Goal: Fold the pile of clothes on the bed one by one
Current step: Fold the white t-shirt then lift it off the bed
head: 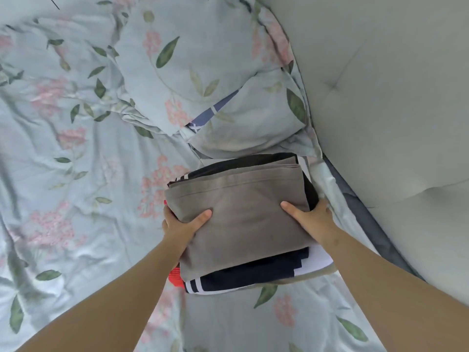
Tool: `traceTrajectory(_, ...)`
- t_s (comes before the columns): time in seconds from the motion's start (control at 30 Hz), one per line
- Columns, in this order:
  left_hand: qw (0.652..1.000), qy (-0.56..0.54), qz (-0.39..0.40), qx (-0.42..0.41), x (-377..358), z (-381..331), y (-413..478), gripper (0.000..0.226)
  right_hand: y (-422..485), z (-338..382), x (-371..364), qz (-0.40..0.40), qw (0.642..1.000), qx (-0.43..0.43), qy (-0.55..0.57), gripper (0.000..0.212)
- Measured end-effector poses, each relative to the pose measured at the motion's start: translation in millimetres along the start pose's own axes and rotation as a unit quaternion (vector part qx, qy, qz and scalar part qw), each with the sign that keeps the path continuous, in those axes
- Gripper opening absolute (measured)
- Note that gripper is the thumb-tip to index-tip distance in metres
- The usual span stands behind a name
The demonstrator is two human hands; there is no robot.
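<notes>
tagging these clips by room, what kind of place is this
Most likely a bedroom: a floral bedsheet is spread over the bed, a matching pillow sits against a padded grey headboard, and there is a stack of folded clothes.

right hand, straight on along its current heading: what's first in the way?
The stack of folded clothes itself: the right hand grips its side, thumb on the grey garment on top, so it would push into that. Past the stack lies the floral pillow, though depth is unclear.
</notes>
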State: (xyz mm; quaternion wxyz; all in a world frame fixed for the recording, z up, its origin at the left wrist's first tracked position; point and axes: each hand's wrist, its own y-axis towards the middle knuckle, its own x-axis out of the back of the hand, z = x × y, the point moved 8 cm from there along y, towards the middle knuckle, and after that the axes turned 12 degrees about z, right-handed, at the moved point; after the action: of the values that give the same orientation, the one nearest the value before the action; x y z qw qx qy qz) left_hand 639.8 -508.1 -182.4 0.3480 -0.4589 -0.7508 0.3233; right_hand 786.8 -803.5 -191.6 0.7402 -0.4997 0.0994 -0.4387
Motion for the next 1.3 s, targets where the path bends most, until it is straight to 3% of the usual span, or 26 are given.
traceTrajectory(0.07, 0.999, -0.032, 0.03, -0.007, -5, 1, 11, 0.127, 11, -1, -3, 0.023, 0.999, 0.005, 0.024, 0.128)
traceTrajectory(0.13, 0.996, -0.056, 0.067, -0.007, -9, 2, 20, 0.111, 22, 0, -5, 0.043, 0.998, 0.018, 0.04, 0.106)
traceTrajectory(0.23, 0.99, -0.066, 0.125, 0.012, -12, 7, 27, 0.118, 31, 2, -5, 0.058, 0.997, 0.034, 0.045, 0.09)
traceTrajectory(0.37, 0.983, -0.055, 0.177, 0.016, -13, 10, 30, 0.151, 35, 3, -7, 0.064, 0.995, 0.047, 0.054, 0.096)
traceTrajectory(0.53, 0.981, -0.067, 0.181, -0.009, -13, 11, 34, 0.144, 34, 7, -8, 0.056, 0.995, 0.063, 0.053, 0.081)
traceTrajectory(0.83, 0.975, -0.058, 0.208, -0.047, -16, 7, 35, 0.134, 37, 3, -8, 0.068, 0.995, 0.052, 0.046, 0.081)
traceTrajectory(0.97, 0.972, -0.066, 0.221, -0.043, -17, 13, 35, 0.143, 37, 2, -9, 0.085, 0.993, 0.051, 0.059, 0.086)
traceTrajectory(1.1, 0.966, -0.062, 0.249, -0.018, -18, 16, 37, 0.153, 36, 6, -7, 0.078, 0.993, 0.064, 0.06, 0.072)
traceTrajectory(1.3, 0.968, -0.065, 0.238, -0.043, -18, 19, 44, 0.155, 33, 10, -8, 0.082, 0.991, 0.086, 0.06, 0.083)
